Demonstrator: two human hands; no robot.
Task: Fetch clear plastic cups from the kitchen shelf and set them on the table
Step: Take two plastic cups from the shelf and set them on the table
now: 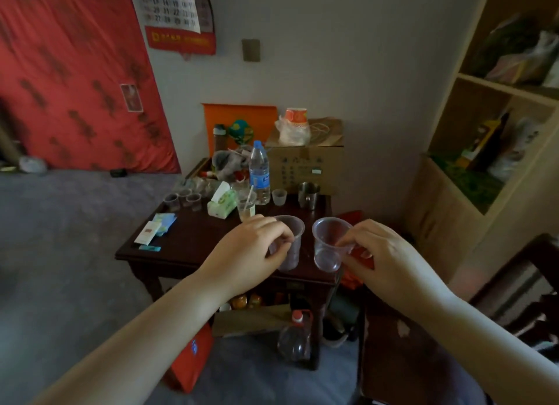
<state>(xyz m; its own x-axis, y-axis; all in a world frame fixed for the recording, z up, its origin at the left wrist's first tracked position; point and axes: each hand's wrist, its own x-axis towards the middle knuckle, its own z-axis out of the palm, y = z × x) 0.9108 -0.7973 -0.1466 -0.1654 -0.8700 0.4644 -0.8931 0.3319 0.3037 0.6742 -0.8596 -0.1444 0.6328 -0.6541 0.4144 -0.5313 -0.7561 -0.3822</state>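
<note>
A person's left hand [251,247] and right hand [381,253] each hold a clear plastic cup [292,244] above a cluttered dark bench [181,247].

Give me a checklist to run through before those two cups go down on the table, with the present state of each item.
1. Left hand holds its cup by the rim: ok.
2. Right hand holds its cup by the rim: ok.
3. Both cups empty: ok, nothing shows inside.
4. Both cups upright: not ok, the right one tilts toward the camera.
5. Bare spot on the table below the cups: ok, the near part looks free.
6. Clear of the straw cup just behind the left hand: cannot tell, the gap is hard to judge.
</note>
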